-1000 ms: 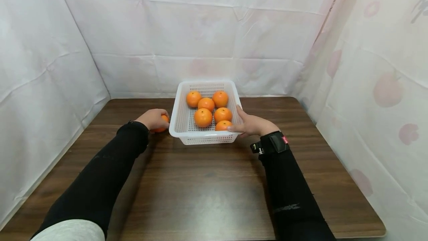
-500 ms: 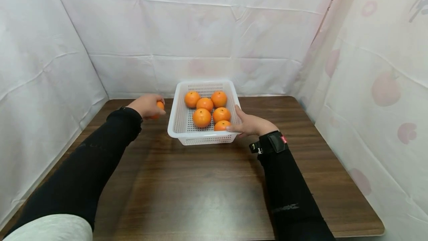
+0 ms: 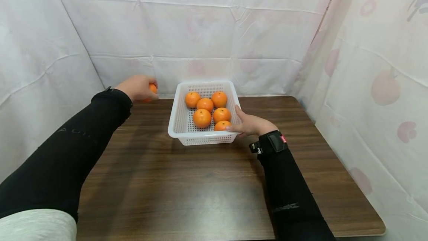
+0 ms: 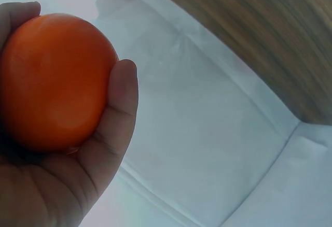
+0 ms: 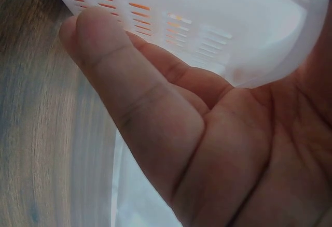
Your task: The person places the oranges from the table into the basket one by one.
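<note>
My left hand (image 3: 135, 87) grips an orange (image 3: 152, 88) above the far left part of the table. In the left wrist view, the smooth round orange (image 4: 57, 84) sits between the thumb and curled fingers. A white perforated plastic basket (image 3: 195, 135) stands at the table's far middle, with several oranges (image 3: 202, 118) on its bottom. At its front right corner my right hand (image 3: 256, 124) holds the basket, thumb over the rim. The right wrist view has the fingers (image 5: 140, 95) lying along the outside of the slotted basket wall (image 5: 249, 14).
The dark wood-grain table (image 3: 187, 192) has a rounded far right corner. White cloth (image 3: 197, 29) hangs behind it and along the left side. A pale sheet with pink fruit prints (image 3: 386, 88) hangs on the right.
My left hand has lifted the orange from the table beside the basket and carried it up, away and to the left. My right hand and the basket stay in place.
</note>
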Demonstrator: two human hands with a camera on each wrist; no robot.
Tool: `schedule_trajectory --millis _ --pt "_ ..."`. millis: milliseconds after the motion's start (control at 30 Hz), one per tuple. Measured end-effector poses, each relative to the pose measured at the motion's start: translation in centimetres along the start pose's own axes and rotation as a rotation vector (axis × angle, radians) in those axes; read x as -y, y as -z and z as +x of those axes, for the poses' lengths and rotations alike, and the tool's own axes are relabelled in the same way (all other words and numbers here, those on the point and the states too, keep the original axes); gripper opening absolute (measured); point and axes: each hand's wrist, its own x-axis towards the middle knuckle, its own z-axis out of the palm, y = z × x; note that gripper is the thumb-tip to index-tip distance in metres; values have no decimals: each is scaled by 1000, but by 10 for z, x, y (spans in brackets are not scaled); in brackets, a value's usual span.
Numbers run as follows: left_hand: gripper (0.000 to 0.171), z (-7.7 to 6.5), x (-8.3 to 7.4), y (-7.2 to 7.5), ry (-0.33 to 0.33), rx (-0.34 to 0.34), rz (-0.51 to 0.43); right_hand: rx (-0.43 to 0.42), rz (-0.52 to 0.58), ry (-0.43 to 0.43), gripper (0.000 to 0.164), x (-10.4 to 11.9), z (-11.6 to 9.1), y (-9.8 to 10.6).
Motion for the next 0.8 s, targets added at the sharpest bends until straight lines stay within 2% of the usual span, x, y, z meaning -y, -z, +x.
schedule_trajectory --millis 300,633,800 --pt "42 2 -6 1 -33 0 33 0 21 16 115 -1 1 0" --pt "39 -3 -35 -1 -75 -2 46 -3 55 20 116 0 0 -1" --pt "37 -2 -46 -11 -149 19 99 4 37 18 116 1 -1 -2"
